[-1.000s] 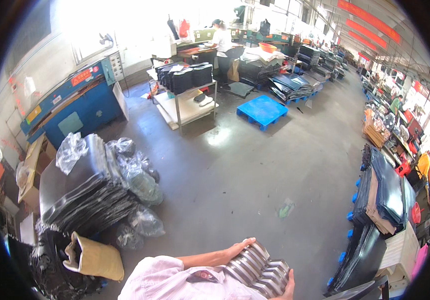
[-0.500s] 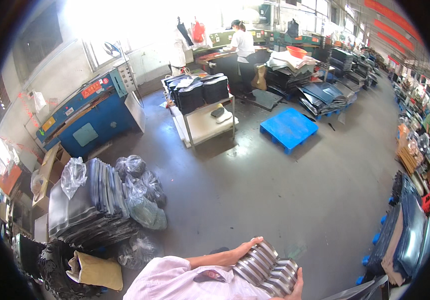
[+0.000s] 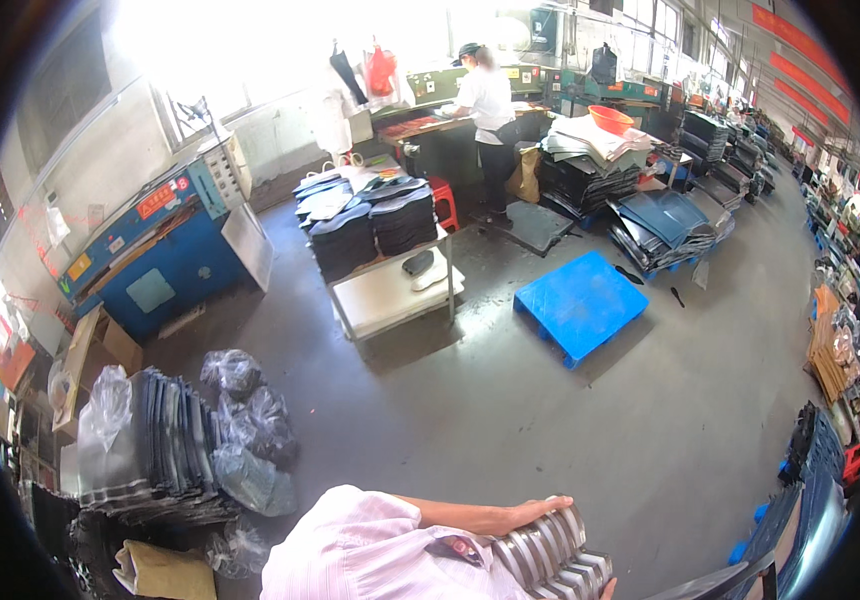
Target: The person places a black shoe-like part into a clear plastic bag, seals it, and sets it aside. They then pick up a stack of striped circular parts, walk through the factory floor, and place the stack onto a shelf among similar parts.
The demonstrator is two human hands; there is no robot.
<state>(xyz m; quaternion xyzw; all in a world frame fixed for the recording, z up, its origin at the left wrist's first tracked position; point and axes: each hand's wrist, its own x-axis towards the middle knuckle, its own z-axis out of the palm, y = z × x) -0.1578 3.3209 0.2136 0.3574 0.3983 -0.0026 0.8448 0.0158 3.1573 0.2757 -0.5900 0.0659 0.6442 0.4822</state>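
Against my front I carry a stack of curved pieces (image 3: 550, 553) with shiny grey edges and dark gaps between them; their exact kind cannot be made out. My left hand (image 3: 530, 513) is closed over the far end of the stack, its fingers along the top edge. Only a bit of my right hand (image 3: 609, 589) shows at the lower edge, pressed against the stack's right end. The rest of that hand is hidden behind the stack and cut off by the frame.
Ahead lies a blue pallet (image 3: 582, 303); left of it stands a cart (image 3: 395, 300) with stacked dark sheets. Dark sheets (image 3: 155, 440) and filled plastic bags (image 3: 255, 430) stand at left, near a blue machine (image 3: 165, 285). A person (image 3: 487, 105) works at a far bench.
The view has moved forward: the cart and blue pallet look nearer, and the bags at left sit lower. Both hands still hold the stack, which now sits lower and further right.
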